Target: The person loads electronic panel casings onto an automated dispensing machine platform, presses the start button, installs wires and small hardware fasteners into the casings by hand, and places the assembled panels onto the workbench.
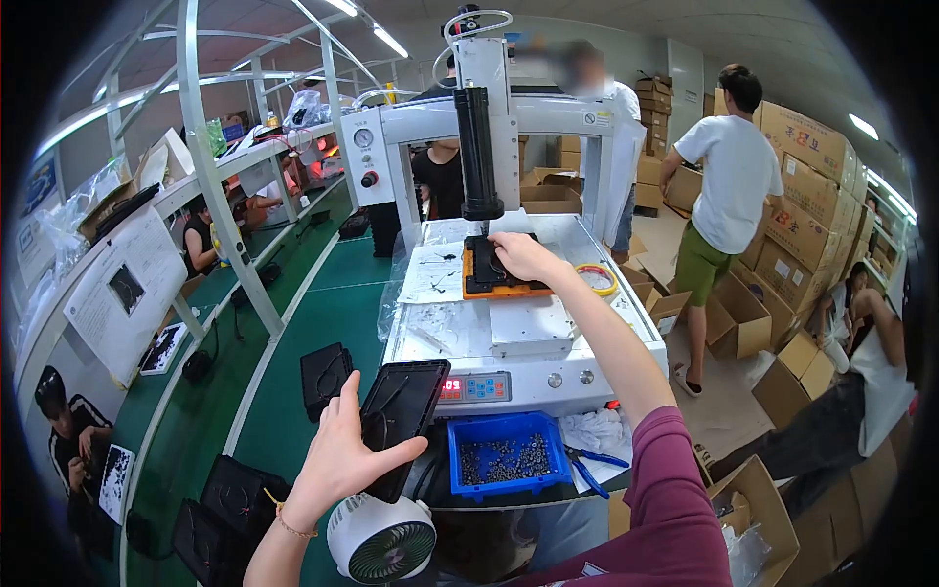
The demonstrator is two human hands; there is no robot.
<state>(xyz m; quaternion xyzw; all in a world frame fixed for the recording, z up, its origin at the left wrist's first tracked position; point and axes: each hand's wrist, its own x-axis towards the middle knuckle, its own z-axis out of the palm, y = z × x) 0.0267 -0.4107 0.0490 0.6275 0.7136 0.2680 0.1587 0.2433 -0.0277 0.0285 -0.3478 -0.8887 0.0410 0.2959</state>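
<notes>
My left hand (357, 440) is at the lower centre-left, fingers spread, next to a black rectangular case (403, 391) with a thin cable on it; whether the palm bears it is unclear. My right hand (518, 256) reaches to a black part (489, 264) in an orange fixture (509, 290) on the white machine bed. Its fingers are bent onto the black part, just beside the tip of the upright black cylinder (476, 147). A second black case (326, 378) lies on the green surface left of my left hand.
A blue tray of small metal parts (509, 483), pliers (590, 470) and a white fan (381, 538) are near the front edge. Yellow tape (611, 281) lies on the machine bed. More black cases (235, 504) sit lower left. Other people and cardboard boxes surround the machine.
</notes>
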